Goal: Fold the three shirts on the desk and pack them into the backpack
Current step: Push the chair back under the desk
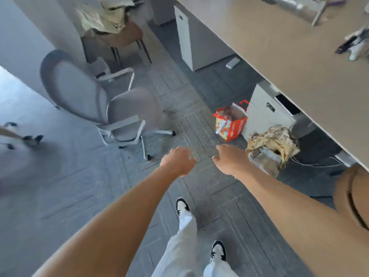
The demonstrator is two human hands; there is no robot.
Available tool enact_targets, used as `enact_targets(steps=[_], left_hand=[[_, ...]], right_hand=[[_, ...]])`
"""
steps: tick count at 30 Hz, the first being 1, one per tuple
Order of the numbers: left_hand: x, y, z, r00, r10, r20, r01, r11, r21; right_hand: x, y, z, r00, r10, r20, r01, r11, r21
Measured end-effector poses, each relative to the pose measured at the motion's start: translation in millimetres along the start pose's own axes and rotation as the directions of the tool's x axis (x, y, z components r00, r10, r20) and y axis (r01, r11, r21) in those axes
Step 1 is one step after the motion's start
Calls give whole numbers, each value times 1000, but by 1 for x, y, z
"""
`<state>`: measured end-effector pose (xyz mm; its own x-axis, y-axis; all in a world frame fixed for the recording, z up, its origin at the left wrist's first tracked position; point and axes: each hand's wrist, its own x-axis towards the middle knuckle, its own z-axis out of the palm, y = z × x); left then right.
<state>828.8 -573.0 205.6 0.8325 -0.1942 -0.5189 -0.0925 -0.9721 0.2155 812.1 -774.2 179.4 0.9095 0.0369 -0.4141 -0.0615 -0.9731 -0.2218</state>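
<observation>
Backpack: tan, camouflage-patterned, slumped on the floor just below the near edge of the surface, top flap sagging, what looks like its opening facing up. No shirt can be identified for certain; a crumpled pale green cloth lies on a brown chair far from the backpack, across the floor, and may be one of them. On the surface itself only blurred items at the far right edge, not readable as shirts. Right hand hangs just beside the backpack, on its chair-ward side, fingers loosely curled, holding nothing. Left hand is a little further from the backpack, also loosely curled and empty. Both arms are stretched forward over the carpet, feet below in mid-stride. Red shopping bag stands just beyond the backpack; grey office chair is well apart from it, past the left hand. Judgement: the step in hand looks like fetching the backpack. To do it well, take it by the top handle or rim, not the loose flap, lift it clear of the white cable trailing beside it, and set it upright on the surface with its mouth open.
</observation>
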Motion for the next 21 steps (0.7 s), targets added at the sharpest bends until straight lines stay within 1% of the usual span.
enact_targets(steps=[3, 5, 9, 11, 16, 19, 21], left_hand=[[-44, -68, -28, 992, -121, -39, 119, 992, -48], [-77, -119, -46, 974, -198, -107, 185, 976, -114], [-138, -223, -75, 925, -305, -227, 265, 945, -191], [-165, -279, -86, 905, -333, -264, 285, 936, -205], [-218, -406, -118, 884, -346, -314, 299, 936, -187], [-229, -466, -140, 898, -295, -327, 257, 954, -156], [-223, -502, -154, 906, -259, -335, 225, 964, -139]], right_hand=[[-4, -77, -18, 992, -128, 17, 128, 991, -35], [-7, -139, -30, 974, -227, 3, 227, 970, -84], [-4, -267, -38, 925, -380, -14, 374, 915, -149], [-1, -332, -33, 906, -422, -30, 410, 894, -179], [-3, -473, -12, 880, -473, -36, 459, 868, -187], [-3, -532, -8, 884, -465, -57, 446, 872, -200], [5, -563, -2, 897, -433, -83, 412, 890, -195]])
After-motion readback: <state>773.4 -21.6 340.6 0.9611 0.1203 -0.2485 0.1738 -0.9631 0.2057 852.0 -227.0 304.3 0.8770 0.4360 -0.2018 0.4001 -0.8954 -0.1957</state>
